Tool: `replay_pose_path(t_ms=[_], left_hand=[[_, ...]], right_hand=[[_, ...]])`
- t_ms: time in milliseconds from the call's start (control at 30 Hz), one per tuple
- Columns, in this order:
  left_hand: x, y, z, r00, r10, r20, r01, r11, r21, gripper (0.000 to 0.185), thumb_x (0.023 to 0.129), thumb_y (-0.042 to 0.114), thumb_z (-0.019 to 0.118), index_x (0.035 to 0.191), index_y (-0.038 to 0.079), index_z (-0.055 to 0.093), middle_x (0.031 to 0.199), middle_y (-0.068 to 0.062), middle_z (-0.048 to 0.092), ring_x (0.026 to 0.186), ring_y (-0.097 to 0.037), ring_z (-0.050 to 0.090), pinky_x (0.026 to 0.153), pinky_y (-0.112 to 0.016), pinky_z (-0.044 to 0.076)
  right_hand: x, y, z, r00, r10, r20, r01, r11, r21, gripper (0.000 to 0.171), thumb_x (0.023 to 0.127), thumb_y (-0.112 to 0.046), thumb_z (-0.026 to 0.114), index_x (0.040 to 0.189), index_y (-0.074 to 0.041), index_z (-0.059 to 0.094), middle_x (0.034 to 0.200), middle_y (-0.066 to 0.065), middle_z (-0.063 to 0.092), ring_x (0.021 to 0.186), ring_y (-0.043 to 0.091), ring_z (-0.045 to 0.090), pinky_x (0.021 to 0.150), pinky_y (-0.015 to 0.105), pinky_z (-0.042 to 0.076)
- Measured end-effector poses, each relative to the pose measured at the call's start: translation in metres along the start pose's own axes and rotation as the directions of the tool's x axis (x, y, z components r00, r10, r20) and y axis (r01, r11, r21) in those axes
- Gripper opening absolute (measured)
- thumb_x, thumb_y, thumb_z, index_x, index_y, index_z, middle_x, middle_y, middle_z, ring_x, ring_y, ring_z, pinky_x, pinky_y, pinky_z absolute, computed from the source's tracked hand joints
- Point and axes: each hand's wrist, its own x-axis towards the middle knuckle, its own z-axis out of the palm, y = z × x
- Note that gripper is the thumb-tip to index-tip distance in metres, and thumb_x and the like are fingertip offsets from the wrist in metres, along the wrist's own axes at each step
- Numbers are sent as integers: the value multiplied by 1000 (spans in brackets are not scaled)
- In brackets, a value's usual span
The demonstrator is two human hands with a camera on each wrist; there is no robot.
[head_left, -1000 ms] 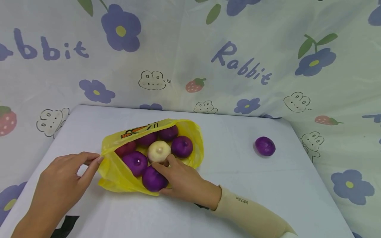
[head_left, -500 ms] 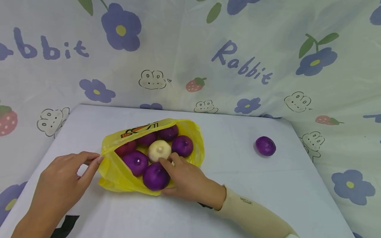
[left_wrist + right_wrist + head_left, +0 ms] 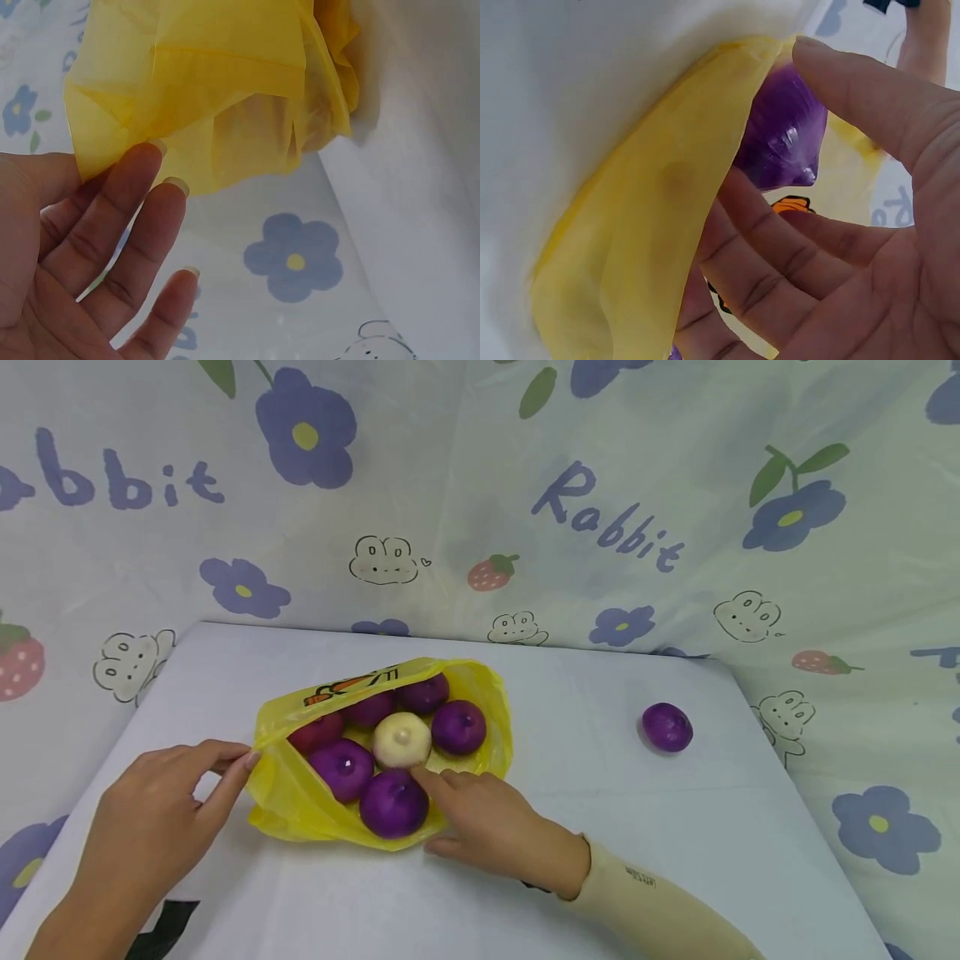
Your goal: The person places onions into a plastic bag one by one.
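A yellow plastic bag point(image 3: 288, 802) lies on its side with its mouth facing me. Inside are several purple onions point(image 3: 394, 804) and one white onion point(image 3: 402, 740). My left hand point(image 3: 161, 814) pinches the left corner of the bag's mouth between thumb and index finger. In the left wrist view its other fingers point(image 3: 154, 240) are spread loosely. My right hand point(image 3: 491, 822) is at the bag's right front edge, fingers extended over the rim beside the front purple onion. The right wrist view shows that purple onion point(image 3: 784, 131) apart from the palm, with several fingers partly behind the yellow film.
A single purple onion point(image 3: 667, 727) lies on the white table point(image 3: 585, 727) to the right of the bag. A patterned curtain point(image 3: 450, 485) hangs behind the table. A black piece point(image 3: 163, 928) shows beside the left wrist.
My right hand has let go of the front purple onion and drawn back to the right. The onion stays in the bag. My left hand keeps its pinch on the bag.
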Motion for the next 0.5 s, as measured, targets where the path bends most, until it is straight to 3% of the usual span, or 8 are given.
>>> replay_pose_path(t_ms=[100, 267, 500], left_hand=[[0, 0, 0, 1000, -5, 5, 5, 1000, 1, 25, 86, 14, 84, 106, 4, 74, 88, -15, 76, 82, -41, 63, 76, -66, 54], [1, 0, 0, 1000, -5, 4, 5, 1000, 6, 25, 86, 14, 84, 106, 3, 74, 88, -15, 75, 83, -41, 64, 78, -66, 54], [0, -1, 1, 1000, -5, 8, 4, 1000, 8, 26, 86, 14, 84, 107, 3, 74, 89, -16, 76, 82, -41, 63, 78, -67, 54]], right_hand=[[-2, 0, 1, 1000, -21, -15, 20, 999, -42, 76, 91, -40, 83, 152, -10, 48, 111, 0, 69, 95, 13, 66, 80, 29, 56], [-4, -2, 7, 993, -87, -82, 73, 985, -155, 59, 89, -28, 84, 139, -12, 57, 105, -3, 73, 87, 14, 64, 69, 25, 50], [-7, -2, 19, 945, -224, -238, 149, 943, -298, 27, 93, -12, 74, 115, -15, 58, 83, -7, 68, 72, 14, 55, 57, 22, 33]])
